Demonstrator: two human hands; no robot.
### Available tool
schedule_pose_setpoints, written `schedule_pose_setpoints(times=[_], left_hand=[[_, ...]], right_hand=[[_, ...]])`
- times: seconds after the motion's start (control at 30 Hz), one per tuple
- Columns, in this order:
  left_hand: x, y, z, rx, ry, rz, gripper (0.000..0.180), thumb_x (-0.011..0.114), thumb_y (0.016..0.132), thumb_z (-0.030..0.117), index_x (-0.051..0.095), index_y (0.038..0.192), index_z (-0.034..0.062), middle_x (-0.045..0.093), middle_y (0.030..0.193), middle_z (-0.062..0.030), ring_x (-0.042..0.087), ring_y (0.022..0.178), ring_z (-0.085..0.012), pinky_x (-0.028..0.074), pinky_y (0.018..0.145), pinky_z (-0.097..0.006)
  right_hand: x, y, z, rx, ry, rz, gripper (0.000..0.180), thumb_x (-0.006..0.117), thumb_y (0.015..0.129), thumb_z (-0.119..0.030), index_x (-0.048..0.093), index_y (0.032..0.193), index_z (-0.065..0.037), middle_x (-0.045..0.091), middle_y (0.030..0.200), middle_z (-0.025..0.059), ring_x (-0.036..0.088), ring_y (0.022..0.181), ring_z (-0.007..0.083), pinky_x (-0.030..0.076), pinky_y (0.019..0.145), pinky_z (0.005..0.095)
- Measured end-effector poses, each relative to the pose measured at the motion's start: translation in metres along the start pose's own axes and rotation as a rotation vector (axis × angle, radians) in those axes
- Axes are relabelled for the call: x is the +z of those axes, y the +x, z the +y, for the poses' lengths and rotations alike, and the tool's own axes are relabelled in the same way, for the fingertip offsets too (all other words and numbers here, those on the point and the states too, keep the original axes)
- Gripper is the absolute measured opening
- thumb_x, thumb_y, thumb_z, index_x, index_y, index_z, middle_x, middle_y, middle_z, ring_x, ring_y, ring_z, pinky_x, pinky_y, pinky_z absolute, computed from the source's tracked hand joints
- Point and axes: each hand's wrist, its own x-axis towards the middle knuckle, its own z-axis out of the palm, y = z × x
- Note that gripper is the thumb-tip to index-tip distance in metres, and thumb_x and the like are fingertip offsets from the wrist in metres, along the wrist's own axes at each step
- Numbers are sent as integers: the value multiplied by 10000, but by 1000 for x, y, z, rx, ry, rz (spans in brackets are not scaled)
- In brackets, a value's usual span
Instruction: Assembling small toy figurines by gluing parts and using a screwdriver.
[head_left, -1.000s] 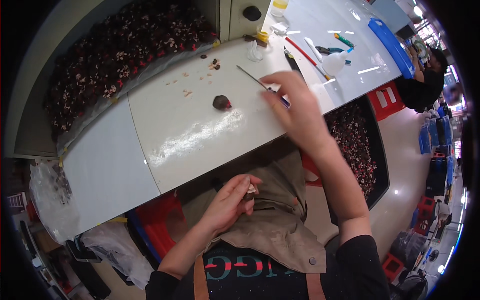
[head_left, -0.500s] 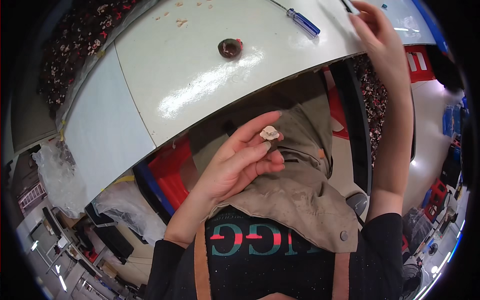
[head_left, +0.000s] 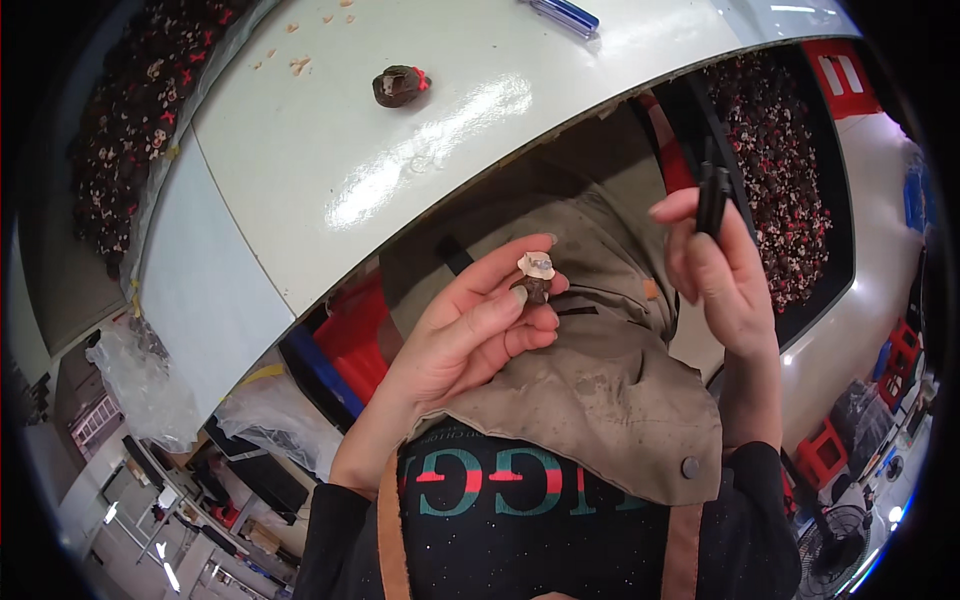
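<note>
My left hand (head_left: 480, 325) is closed around a small piece with a dark brown lower part and a cream, frilled top, like a little doll head (head_left: 536, 272). Thumb and fingers pinch its brown part, and the cream top faces up over my lap. My right hand (head_left: 725, 270) grips a slim black tool (head_left: 712, 195), pointing up and away; its exact kind I cannot make out. On the table, in front of my left hand, lies a dark brown, rounded, hollow-looking piece (head_left: 398, 88) with a red bow (head_left: 420, 78) at its side.
The white table (head_left: 290, 200) carries a blue-handled screwdriver (head_left: 566, 14) and cream scraps (head_left: 299, 66). A heap of dark pieces (head_left: 145, 110) lies far left. At right, a black bin (head_left: 770, 170) holds many more, beside a red plastic stool (head_left: 842, 78). Clear plastic bags (head_left: 150, 380) hang at left.
My right hand has come back from the table's far right to beside my lap, with the black tool. My left hand keeps its hold. The view has shifted slightly.
</note>
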Motion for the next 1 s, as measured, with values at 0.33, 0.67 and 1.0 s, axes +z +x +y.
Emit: schedule_pose_setpoints(times=[0.33,0.67,1.0], left_hand=[[-3,1,-2,33,34,-63,455,440,986,206,340,1383,7,546,1173,-129,597,942,-137,506,855,-281],[-5,3,-4,36,52,-43,474,440,988,210,317,1397,5,544,1186,-125,592,968,-136,496,881,-285],[4,2,-4,56,60,64,517,506,954,196,329,1386,-26,575,1112,-108,604,895,-126,523,807,-252]], right_hand=[[10,4,8,-84,-441,-154,278,509,915,-142,533,1147,9,584,1032,104,555,877,202,436,810,294],[22,3,12,-27,-365,-193,319,529,903,-124,531,1197,-2,605,1114,143,598,1012,261,456,871,322],[24,4,15,-52,-374,-232,363,524,869,-35,543,1232,-36,614,1167,137,598,1068,285,460,905,347]])
